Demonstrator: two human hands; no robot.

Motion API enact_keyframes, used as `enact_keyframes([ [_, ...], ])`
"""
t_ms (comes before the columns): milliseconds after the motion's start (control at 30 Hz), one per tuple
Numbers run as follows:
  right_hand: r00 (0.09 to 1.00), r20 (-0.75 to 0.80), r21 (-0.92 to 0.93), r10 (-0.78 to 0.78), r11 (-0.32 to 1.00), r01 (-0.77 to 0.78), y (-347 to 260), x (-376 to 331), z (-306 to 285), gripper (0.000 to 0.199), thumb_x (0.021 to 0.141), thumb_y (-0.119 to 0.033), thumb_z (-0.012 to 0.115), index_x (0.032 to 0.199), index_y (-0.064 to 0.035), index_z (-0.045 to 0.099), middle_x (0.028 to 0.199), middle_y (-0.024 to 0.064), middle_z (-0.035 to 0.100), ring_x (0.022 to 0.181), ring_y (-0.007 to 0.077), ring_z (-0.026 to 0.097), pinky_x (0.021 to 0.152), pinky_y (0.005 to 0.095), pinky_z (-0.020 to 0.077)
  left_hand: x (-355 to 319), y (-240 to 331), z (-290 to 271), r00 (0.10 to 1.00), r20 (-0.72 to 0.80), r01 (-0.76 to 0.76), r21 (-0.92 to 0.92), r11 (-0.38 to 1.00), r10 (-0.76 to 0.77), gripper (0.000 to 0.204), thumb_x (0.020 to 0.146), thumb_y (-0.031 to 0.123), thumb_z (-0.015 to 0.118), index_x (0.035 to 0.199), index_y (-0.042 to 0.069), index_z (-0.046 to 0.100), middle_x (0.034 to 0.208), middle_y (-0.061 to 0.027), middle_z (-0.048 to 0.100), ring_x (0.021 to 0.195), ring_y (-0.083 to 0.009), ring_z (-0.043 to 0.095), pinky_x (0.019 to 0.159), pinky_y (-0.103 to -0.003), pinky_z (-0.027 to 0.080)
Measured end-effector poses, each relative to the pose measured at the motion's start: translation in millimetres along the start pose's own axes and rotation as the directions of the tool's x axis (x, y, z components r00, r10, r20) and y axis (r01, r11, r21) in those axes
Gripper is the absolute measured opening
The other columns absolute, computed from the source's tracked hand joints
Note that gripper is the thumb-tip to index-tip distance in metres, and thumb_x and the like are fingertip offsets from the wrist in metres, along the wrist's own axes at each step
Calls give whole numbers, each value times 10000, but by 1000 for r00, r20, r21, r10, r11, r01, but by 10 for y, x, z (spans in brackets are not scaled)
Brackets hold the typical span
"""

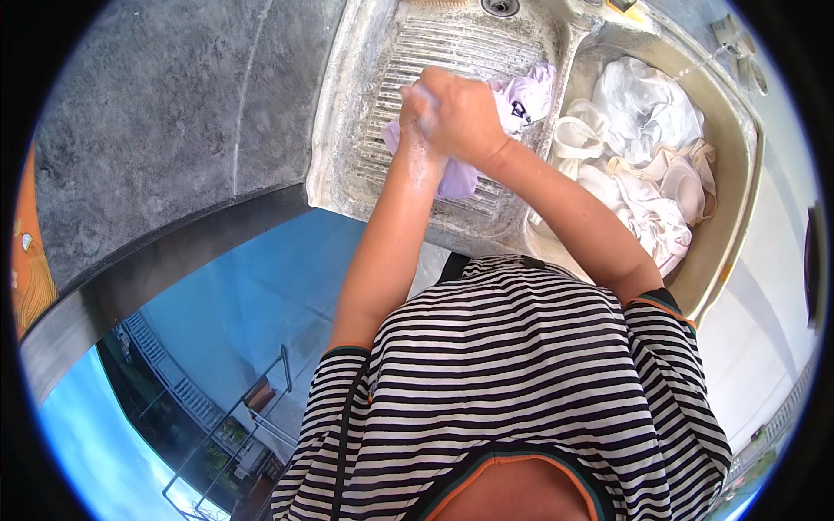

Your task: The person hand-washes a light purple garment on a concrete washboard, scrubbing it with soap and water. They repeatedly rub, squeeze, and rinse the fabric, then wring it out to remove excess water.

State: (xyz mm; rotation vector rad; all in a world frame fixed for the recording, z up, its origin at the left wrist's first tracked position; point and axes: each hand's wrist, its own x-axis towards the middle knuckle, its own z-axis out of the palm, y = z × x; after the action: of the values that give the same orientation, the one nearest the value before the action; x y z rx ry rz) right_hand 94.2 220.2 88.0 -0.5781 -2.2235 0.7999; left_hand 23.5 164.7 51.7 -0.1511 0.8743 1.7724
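My left hand (419, 111) and my right hand (466, 108) are pressed together above a ribbed washboard basin (434, 43). Both are closed on a lavender garment (458, 180), which is bunched between them. White suds coat my left wrist. Part of the garment spreads to the right of my hands, where a small dark mark shows on a white patch; another fold pokes out on the left. The knuckles hide most of the fingertips and the cloth inside the grip.
To the right, a deeper basin (738, 187) holds white and beige laundry (647, 108), with water running in at its top. A drain (499, 7) lies at the washboard's far end. A grey countertop (174, 95) adjoins on the left. A metal rack (261, 395) stands below left.
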Motion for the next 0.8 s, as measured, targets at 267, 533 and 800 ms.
enact_keyframes([
  [267,998,-48,-143,37,989,-43,506,300,-1,262,880,-291,650,761,-75,561,648,141,628,568,345,633,515,437,523,-55,-136,94,992,-17,114,-252,961,-122,491,1002,462,461,1205,22,542,1085,-165,642,892,-292,667,847,-413,566],
  [533,908,-89,595,410,753,-281,904,633,-770,273,878,-258,677,965,-3,632,728,121,662,678,180,645,646,383,502,-201,368,-251,981,115,-152,956,251,158,524,711,361,867,1040,13,654,948,-59,666,842,-147,631,734,-289,506],
  [800,813,539,-127,-222,932,339,1302,171,-809,282,688,-264,836,709,-44,662,877,81,678,880,297,658,851,421,525,-234,547,-409,982,97,-181,234,955,162,480,845,290,755,1199,8,593,1144,-159,643,1059,-263,619,970,-408,479],
])
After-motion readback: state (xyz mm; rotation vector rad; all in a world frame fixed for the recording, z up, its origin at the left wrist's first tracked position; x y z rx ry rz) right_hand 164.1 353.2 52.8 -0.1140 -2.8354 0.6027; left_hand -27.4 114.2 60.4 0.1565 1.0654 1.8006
